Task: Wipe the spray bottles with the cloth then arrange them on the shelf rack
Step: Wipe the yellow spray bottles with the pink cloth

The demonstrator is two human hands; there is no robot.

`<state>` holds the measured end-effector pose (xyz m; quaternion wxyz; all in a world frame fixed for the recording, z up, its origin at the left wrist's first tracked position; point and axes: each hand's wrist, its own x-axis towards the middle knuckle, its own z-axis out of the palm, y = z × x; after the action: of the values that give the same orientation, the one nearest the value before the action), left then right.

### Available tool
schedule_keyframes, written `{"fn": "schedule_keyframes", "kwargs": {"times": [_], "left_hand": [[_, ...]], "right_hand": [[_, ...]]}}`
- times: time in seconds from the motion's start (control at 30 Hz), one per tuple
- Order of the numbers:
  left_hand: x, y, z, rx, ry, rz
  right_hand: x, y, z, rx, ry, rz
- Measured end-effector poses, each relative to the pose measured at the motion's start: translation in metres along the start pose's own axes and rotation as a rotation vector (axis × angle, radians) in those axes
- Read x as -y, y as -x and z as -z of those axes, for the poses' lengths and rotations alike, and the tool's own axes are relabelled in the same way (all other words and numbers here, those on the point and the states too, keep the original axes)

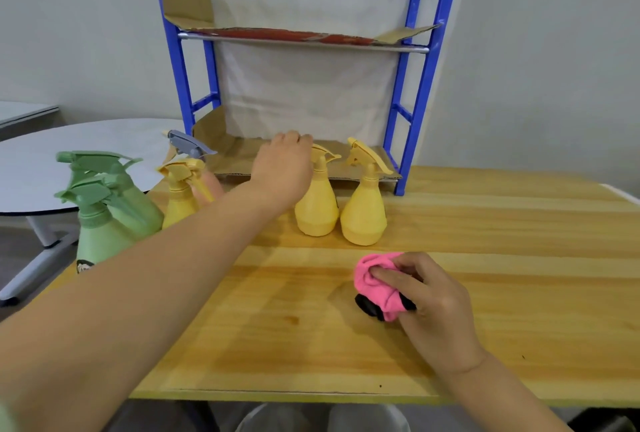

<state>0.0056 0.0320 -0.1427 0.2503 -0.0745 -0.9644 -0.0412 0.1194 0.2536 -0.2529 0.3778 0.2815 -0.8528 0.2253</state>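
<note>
Meanwhile right hand clutches pink cloth; left hand tops yellow bottle.

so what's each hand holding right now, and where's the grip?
Right hand holds the bunched pink cloth in its fingertips. Left hand is over a yellow spray bottle top; actual grip can't be told.

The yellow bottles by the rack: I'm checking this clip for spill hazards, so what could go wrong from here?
1. The left hand reaches over the middle yellow bottle, which stands close beside another yellow bottle; lifting it carelessly could tip the neighbour.
2. The left forearm passes right by the green bottles at the table edge and might knock one off.
3. The right hand holds the pink cloth bunched, which may wipe poorly.
</note>
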Motion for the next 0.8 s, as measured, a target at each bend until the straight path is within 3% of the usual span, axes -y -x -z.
{"fn": "schedule_keyframes", "kwargs": {"times": [0.33,0.57,0.8], "left_hand": [[0.000,0.033,0.034,-0.056,0.334,0.007],[-0.013,0.078,0.050,-0.013,0.557,-0.092],[-0.021,0.098,0.053,0.035,0.684,-0.157]], "right_hand": [[0.006,0.004,0.003,-0.010,-0.039,-0.032],[0.018,0.004,0.004,-0.027,-0.073,-0.017],[0.037,-0.017,0.013,-0.162,-0.035,-0.031]]}}
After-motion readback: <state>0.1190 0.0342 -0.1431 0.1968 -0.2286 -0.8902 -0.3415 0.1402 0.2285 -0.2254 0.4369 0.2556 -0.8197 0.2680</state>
